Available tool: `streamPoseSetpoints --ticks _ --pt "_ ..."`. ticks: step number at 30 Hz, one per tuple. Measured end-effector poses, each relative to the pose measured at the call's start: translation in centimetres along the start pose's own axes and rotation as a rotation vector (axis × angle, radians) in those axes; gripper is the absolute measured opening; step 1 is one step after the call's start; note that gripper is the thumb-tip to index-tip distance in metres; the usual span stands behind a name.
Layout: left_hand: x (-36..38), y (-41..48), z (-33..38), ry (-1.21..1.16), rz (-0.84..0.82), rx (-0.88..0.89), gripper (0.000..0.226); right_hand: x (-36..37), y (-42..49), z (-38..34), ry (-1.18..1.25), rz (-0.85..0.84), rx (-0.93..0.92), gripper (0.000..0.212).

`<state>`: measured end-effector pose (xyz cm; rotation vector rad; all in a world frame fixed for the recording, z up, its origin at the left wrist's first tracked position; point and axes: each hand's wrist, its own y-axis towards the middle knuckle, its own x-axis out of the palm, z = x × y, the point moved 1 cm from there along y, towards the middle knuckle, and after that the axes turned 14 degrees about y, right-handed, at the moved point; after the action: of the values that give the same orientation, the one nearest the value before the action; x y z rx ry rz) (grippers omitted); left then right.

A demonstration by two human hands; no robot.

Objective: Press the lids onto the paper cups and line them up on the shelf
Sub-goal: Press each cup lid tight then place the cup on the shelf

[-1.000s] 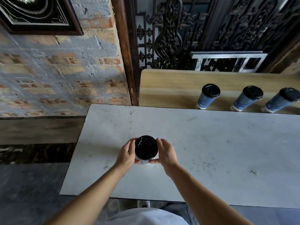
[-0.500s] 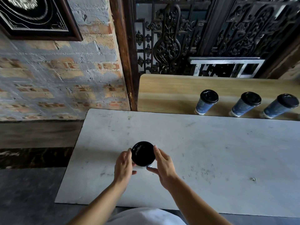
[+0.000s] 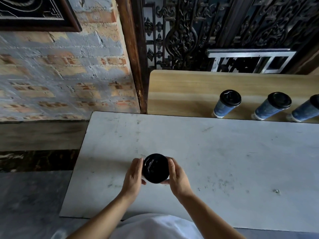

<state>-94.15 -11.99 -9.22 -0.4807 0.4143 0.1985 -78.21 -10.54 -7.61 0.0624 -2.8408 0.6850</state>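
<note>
A paper cup with a black lid stands upright on the white table, seen from straight above so its body is hidden. My left hand cups its left side and my right hand its right side, fingers wrapped around the lid's rim. On the wooden shelf behind the table stand three blue cups with black lids: one nearest the middle, a second to its right, and a third cut off by the right edge.
A brick wall with a dark picture frame rises at the left. A dark ornate iron grille stands behind the shelf. The shelf's left half is bare wood. My white shirt shows at the bottom.
The view has shifted slightly. My hands closed back around the lid after my right hand's fingers had loosened half a second ago. The cup stays in the same spot on the table.
</note>
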Motion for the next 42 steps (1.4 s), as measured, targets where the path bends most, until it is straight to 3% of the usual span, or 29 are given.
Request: streamPoseSetpoints --ticks 6,16,26,33,42 --pt "-0.1 1.0 0.2 0.001 -0.054 0.101 0.031 0.1 0.5 -0.1 0.023 0.018 -0.009 0.031" --pt "-0.1 0.8 0.3 -0.030 -0.099 0.075 0.039 0.4 0.0 -0.7 0.046 0.055 0.059 0.034" --pt "1.8 -1.0 0.5 -0.066 0.094 -0.029 0.029 1.0 -1.8 -0.2 0.279 0.145 0.070 0.033" --pt "1.5 -0.2 0.7 -0.048 0.081 -0.132 0.033 0.5 -1.1 0.1 0.210 0.121 0.083 0.042" --pt "-0.3 0.1 1.1 0.019 -0.044 0.000 0.022 0.4 -0.7 -0.2 0.086 0.126 0.060 0.033"
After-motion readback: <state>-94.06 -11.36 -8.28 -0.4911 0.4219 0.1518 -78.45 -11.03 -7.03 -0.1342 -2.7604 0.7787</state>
